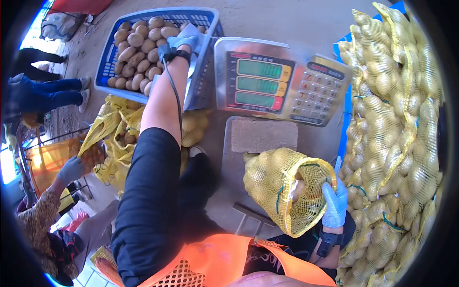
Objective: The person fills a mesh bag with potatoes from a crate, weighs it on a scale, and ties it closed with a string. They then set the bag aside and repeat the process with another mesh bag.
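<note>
My left hand [185, 41], in a light blue glove, reaches into the right end of a blue plastic crate [216, 28] among loose potatoes [136, 39]. Its fingers are blurred, so whether they grip a potato does not show. In my right hand [334, 203], also gloved in blue, is the rim of a yellow mesh bag [267, 174] bulging with potatoes. The bag leans with its mouth open towards me, close to a metal platform under the scale display.
A digital scale console [260, 79] with lit green displays and a keypad stands ahead. Filled mesh bags [377, 153] are stacked on the right. At left, a co-worker's gloved hand [71, 170] pulls a yellow mesh bag [112, 124]. Another person's legs [57, 91] are farther left.
</note>
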Tool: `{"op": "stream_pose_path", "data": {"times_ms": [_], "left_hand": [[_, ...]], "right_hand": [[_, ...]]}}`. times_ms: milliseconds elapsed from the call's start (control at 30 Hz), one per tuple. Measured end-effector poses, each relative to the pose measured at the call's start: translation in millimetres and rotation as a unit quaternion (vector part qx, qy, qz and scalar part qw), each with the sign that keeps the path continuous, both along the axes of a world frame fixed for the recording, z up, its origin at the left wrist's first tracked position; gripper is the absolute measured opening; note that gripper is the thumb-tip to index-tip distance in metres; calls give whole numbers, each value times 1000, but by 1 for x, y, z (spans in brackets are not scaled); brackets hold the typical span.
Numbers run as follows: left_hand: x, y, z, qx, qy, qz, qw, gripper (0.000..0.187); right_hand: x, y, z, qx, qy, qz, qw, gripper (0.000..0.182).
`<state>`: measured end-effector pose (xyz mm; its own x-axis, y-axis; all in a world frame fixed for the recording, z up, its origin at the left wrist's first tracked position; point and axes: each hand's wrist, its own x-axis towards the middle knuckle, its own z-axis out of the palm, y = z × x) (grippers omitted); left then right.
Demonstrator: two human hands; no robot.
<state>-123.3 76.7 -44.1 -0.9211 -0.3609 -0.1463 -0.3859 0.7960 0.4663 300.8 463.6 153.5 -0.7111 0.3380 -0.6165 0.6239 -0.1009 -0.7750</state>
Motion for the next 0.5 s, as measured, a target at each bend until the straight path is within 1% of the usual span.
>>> {"op": "stream_pose_path", "data": {"times_ms": [33,67,100,133,200,233,267,300,367,400,433,500], "left_hand": [[-2,7,0,-56,10,-90,994,79],[0,11,-2,105,16,156,982,85],[3,20,12,17,43,127,991,70],[7,25,14,-67,65,89,992,63],[0,-22,-12,15,171,-33,985,33],[31,-13,30,-209,192,-204,937,31],[32,-36,22,192,278,-140,931,27],[70,-17,61,500,289,-36,816,21],[127,2,143,408,325,-33,853,27],[157,28,188,379,388,-50,839,31],[196,58,223,352,444,-61,821,36],[268,96,264,344,436,-199,807,39]], "right_hand": [[-1,0,1,6,0,-6,1000,23],[-3,-3,3,13,8,-3,1000,24],[-3,-6,5,20,10,-5,1000,25],[-7,-7,10,22,7,9,1000,27],[-7,-7,22,16,19,18,1000,29],[-3,-2,22,73,25,66,995,30],[1,0,24,79,33,84,993,31],[5,-1,22,52,41,68,995,31],[13,-1,14,-3,65,38,997,32],[14,-2,8,-45,78,20,996,31],[17,-5,9,-83,84,5,993,30],[22,-10,19,-98,84,3,992,27]]}}
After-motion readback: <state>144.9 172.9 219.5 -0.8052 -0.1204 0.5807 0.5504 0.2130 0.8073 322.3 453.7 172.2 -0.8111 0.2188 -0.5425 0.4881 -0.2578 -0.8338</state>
